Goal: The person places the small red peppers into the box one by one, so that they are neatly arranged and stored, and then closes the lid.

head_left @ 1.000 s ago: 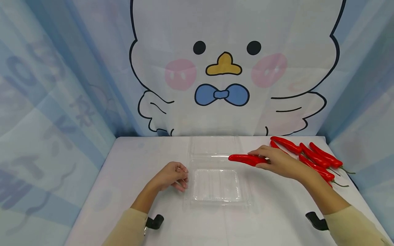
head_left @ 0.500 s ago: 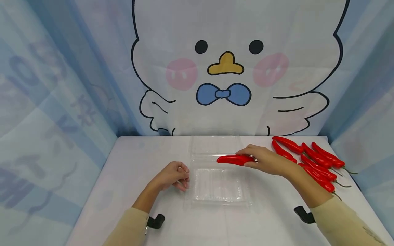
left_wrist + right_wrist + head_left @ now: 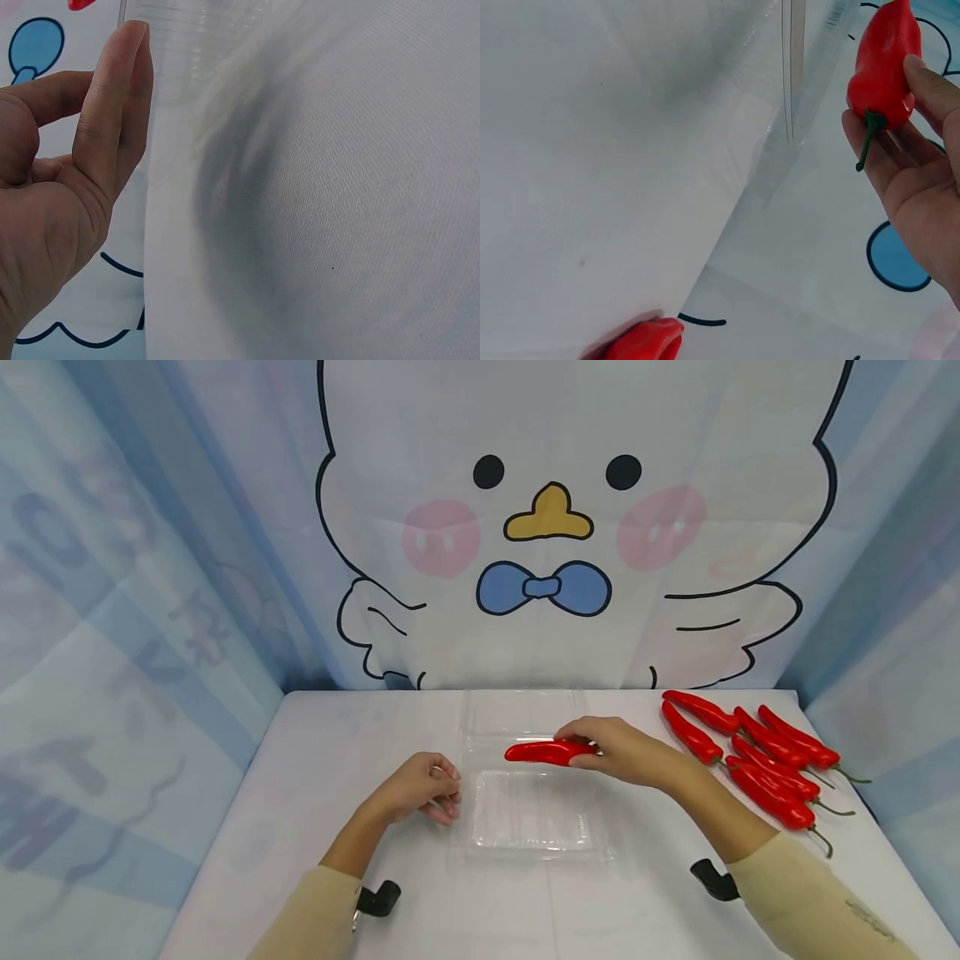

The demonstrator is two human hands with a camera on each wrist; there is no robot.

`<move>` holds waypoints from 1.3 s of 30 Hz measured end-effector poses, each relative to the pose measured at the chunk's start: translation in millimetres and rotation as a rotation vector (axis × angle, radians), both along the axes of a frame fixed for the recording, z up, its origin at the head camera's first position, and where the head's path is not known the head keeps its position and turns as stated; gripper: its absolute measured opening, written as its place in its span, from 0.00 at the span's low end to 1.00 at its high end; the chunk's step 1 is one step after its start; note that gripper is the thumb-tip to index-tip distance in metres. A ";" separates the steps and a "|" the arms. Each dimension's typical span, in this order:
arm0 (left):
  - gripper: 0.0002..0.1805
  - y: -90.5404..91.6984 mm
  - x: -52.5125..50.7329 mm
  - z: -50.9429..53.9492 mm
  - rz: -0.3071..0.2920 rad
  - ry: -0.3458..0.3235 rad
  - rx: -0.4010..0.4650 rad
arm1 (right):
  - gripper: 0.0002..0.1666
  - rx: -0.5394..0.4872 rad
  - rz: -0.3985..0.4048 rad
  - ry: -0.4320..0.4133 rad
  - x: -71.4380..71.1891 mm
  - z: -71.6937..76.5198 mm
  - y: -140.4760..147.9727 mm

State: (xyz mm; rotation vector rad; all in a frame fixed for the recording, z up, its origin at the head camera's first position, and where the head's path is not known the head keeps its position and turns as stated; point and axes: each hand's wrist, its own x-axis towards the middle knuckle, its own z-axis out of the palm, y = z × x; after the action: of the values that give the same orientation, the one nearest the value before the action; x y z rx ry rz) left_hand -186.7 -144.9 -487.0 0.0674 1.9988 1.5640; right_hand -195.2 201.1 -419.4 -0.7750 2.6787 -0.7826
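Observation:
A red chili pepper with a green stem is pinched between the thumb and fingers of my right hand. It lies sideways above the clear plastic box, near the fold between its base and raised or laid-back lid. In the right wrist view the pepper shows its stem end, with the thumb on one side and fingers under it. My left hand is beside the box's left edge, fingers loosely bent, holding nothing; whether it touches the rim I cannot tell. The left wrist view shows that hand too.
Several more red chili peppers lie in a loose group at the table's back right. The white table ends at a printed curtain behind, with blue curtains at both sides. Black wrist mounts stick out below both forearms.
My right hand has carried the red chili pepper leftward, from the box's right side to over its middle. My left hand has stayed in place.

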 end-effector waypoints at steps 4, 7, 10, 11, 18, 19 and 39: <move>0.07 0.0 1.1 1.8 -0.001 0.003 -0.014 | 0.26 0.001 0.004 -0.005 -2.0 -3.7 -8.3; 0.06 0.6 1.9 3.4 0.001 0.001 -0.015 | 0.25 0.019 0.012 -0.001 -2.8 -7.3 -13.6; 0.06 1.0 2.1 4.5 0.000 -0.002 -0.010 | 0.24 0.036 0.015 0.005 -2.5 -9.0 -18.0; 0.06 0.9 1.9 4.6 -0.001 -0.003 -0.008 | 0.24 0.038 0.014 0.008 -2.3 -9.3 -19.5; 0.06 0.7 -0.2 6.2 0.002 -0.010 -0.015 | 0.22 0.058 -0.004 -0.002 -2.0 -14.9 -28.0; 0.06 0.7 -0.2 6.5 0.004 -0.011 -0.014 | 0.22 0.064 -0.007 -0.004 -2.0 -16.4 -29.0; 0.08 -0.7 -0.8 7.7 -0.013 -0.012 -0.024 | 0.22 0.112 -0.009 0.001 1.0 -36.2 -41.2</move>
State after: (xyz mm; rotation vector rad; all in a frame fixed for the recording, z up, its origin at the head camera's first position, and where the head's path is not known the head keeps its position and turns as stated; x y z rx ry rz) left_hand -187.5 -145.6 -479.4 0.0609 2.0040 1.5284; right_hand -194.2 160.0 -455.5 -0.7369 2.7013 -0.6281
